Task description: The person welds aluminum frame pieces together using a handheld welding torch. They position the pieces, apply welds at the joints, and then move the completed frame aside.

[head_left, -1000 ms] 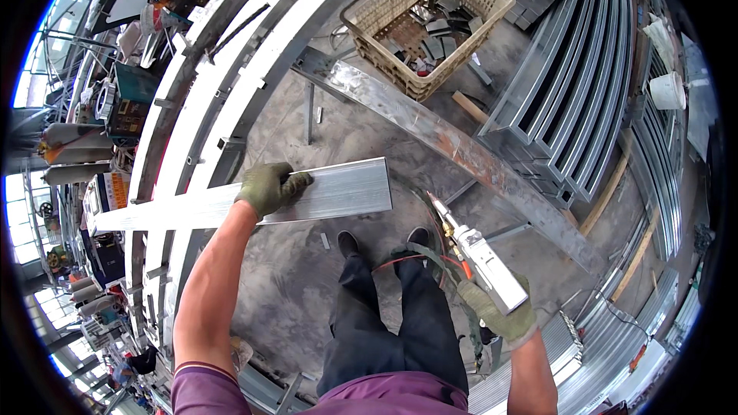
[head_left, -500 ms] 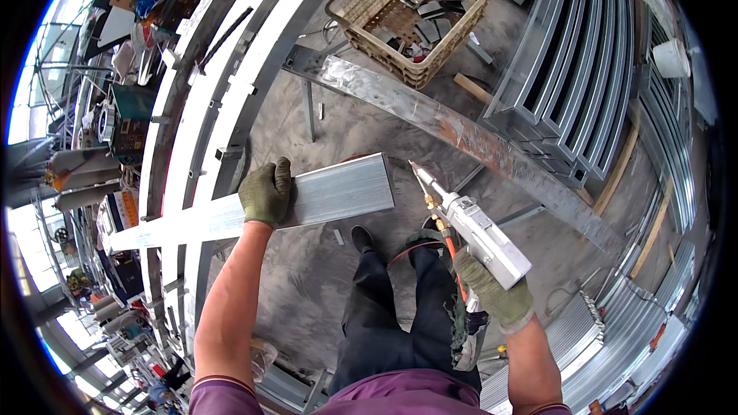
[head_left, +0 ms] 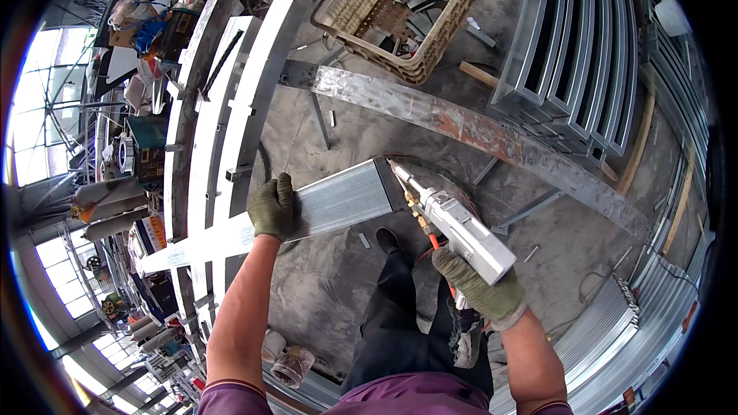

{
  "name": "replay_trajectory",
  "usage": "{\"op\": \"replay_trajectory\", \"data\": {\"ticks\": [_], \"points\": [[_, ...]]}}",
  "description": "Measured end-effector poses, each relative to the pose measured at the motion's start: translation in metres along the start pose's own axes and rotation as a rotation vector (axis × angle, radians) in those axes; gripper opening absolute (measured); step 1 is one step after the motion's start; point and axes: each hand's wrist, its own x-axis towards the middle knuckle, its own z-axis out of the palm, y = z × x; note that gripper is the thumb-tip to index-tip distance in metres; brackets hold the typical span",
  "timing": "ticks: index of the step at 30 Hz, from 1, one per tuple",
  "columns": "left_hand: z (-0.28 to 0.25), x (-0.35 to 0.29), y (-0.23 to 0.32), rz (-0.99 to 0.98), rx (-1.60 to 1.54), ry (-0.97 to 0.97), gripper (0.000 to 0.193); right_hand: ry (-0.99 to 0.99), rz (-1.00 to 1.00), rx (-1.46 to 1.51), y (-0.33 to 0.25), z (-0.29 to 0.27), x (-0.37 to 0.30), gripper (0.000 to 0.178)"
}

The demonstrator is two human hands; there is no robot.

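My left hand (head_left: 272, 207), in a dark green work glove, is closed over a long rectangular metal tube (head_left: 346, 196). The tube's far-left part lies across white beams, and its right end shows a dark opening. In my gloved right hand (head_left: 480, 290) is a silver-white hand-held power tool (head_left: 467, 237) with a slim pointed nozzle; its exact kind I cannot make out. Brass fittings and an orange hose (head_left: 435, 240) run along its side. The nozzle tip points at the tube's open end, close to its upper corner; whether they touch, I cannot tell.
Beyond my hands, a rusty steel beam (head_left: 453, 123) crosses on legs. A beige plastic crate (head_left: 384, 58) holds metal offcuts. Stacked metal frames (head_left: 553, 92) stand at the right. Long pale beams (head_left: 254, 107) run along the left, and metal profiles (head_left: 592, 330) lie at the lower right.
My right hand has brought the tool left, so its nozzle is now close to the tube's end. My left hand keeps its hold; the whole view has shifted somewhat.
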Motion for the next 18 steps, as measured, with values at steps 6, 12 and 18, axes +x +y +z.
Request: {"op": "replay_trajectory", "data": {"ticks": [6,12,18], "points": [[-0.002,-0.004,0.008,-0.010,0.003,0.023,0.055,-0.073,0.228,0.106,0.007,0.000,0.004,0.050],[0.003,0.006,-0.009,0.069,0.009,-0.047,0.045,0.183,-0.004,0.053,0.019,0.012,0.002,0.020],[-0.030,-0.005,0.000,-0.042,-0.092,-0.071,0.056,0.134,-0.036,-0.020,-0.040,0.078,0.009,0.028]]}}
